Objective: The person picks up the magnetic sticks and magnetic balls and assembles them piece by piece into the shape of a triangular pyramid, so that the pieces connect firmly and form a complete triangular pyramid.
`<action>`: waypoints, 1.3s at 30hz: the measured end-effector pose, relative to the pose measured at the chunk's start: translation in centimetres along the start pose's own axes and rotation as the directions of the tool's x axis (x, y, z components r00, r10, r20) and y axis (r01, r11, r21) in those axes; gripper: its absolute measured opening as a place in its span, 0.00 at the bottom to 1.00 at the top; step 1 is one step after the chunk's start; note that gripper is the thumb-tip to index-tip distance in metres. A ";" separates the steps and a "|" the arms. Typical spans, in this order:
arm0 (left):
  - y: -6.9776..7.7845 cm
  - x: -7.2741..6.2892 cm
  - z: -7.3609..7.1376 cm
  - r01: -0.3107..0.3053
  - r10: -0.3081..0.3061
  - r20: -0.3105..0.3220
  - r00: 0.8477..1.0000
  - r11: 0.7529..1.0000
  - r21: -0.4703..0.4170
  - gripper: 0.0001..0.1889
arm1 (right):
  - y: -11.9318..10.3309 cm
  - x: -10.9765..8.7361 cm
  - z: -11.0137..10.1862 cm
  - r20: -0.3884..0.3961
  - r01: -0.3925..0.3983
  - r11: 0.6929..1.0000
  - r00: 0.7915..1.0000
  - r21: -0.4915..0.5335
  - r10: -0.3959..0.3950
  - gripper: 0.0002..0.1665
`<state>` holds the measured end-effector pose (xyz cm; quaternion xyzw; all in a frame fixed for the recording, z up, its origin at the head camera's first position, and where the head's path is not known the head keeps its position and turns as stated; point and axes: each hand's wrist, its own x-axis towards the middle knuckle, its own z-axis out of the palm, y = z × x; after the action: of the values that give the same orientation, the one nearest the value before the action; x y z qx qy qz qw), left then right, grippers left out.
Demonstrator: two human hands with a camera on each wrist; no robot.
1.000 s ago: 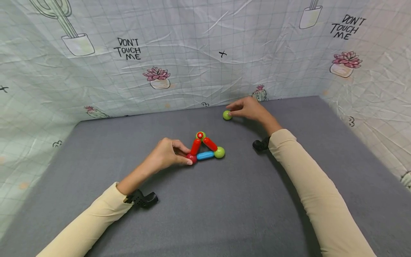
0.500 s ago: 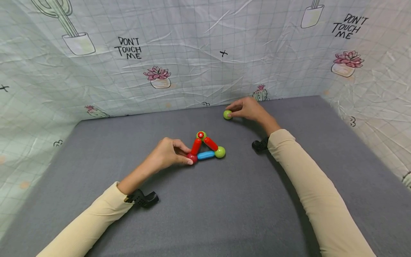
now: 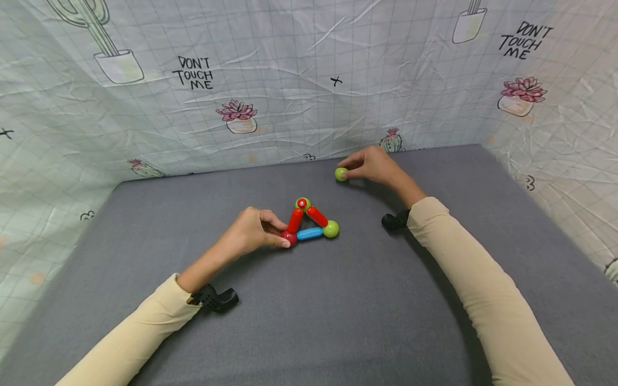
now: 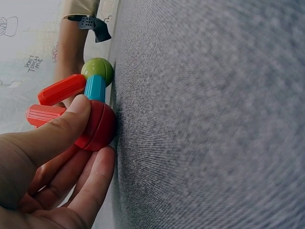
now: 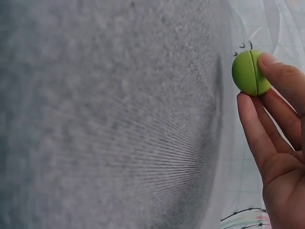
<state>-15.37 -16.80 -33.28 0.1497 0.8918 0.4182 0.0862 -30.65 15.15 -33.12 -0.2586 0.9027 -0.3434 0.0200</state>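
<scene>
My left hand (image 3: 251, 230) pinches a red ball (image 4: 100, 126) between thumb and fingers at the left corner of a small ball-and-rod construction. From that ball a blue rod (image 3: 309, 233) runs to a green ball (image 3: 330, 229) on the right. Behind them sits another green ball (image 3: 305, 208), a red rod end (image 3: 301, 202) facing up on it. One red rod (image 4: 62, 89) slants up off the right green ball, another red rod (image 4: 45, 114) off the red one. Farther back, my right hand (image 3: 372, 163) pinches a loose green ball (image 5: 250, 72) with a seam line.
Grey cloth covers the table (image 3: 309, 321). Close behind the right hand rises a printed sheet (image 3: 289, 80) with cactus drawings, which also closes off both sides. Black wrist devices (image 3: 214, 298) sit below the sleeves.
My right hand and the green ball in it have shifted very slightly toward me, the right forearm a little to the right. The left hand and the construction hold their place.
</scene>
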 end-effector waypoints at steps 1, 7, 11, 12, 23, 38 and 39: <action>0.0 0.0 0.0 -0.001 0.001 0.000 1.000 1.000 -0.001 0.14 | -0.1 -0.1 -0.1 -0.002 0.003 1.000 1.000 0.002 -0.003 0.18; 0.0 0.1 0.1 -0.011 0.011 0.000 1.000 1.000 -0.003 0.14 | -0.7 -0.8 -0.4 0.001 0.051 0.999 0.999 -0.010 -0.051 0.18; -0.1 0.2 0.1 -0.016 0.016 -0.003 1.000 1.000 0.005 0.14 | -1.0 -1.3 -0.6 0.003 0.077 0.997 0.997 -0.008 -0.077 0.19; -0.1 0.2 0.1 -0.016 0.016 -0.004 1.000 1.000 0.006 0.14 | -1.1 -1.4 -0.7 0.004 0.076 0.997 0.997 -0.005 -0.076 0.19; -0.4 0.1 0.2 -0.029 0.029 0.003 1.000 1.000 0.001 0.14 | -1.7 -2.4 -0.3 0.011 0.125 0.992 0.992 0.028 -0.126 0.17; -0.1 -0.1 0.3 -0.034 0.034 0.003 0.999 0.999 0.001 0.14 | -3.1 -3.8 0.6 0.010 0.142 0.987 0.990 0.070 -0.143 0.16; -0.1 -0.1 0.4 -0.034 0.034 0.002 0.999 0.999 0.004 0.14 | -3.1 -3.9 0.7 0.007 0.144 0.987 0.989 0.071 -0.145 0.16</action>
<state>-15.17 -16.66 -33.62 0.1655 0.8898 0.4177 0.0797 -25.70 14.63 -32.22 -0.3247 0.8688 -0.3738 0.0096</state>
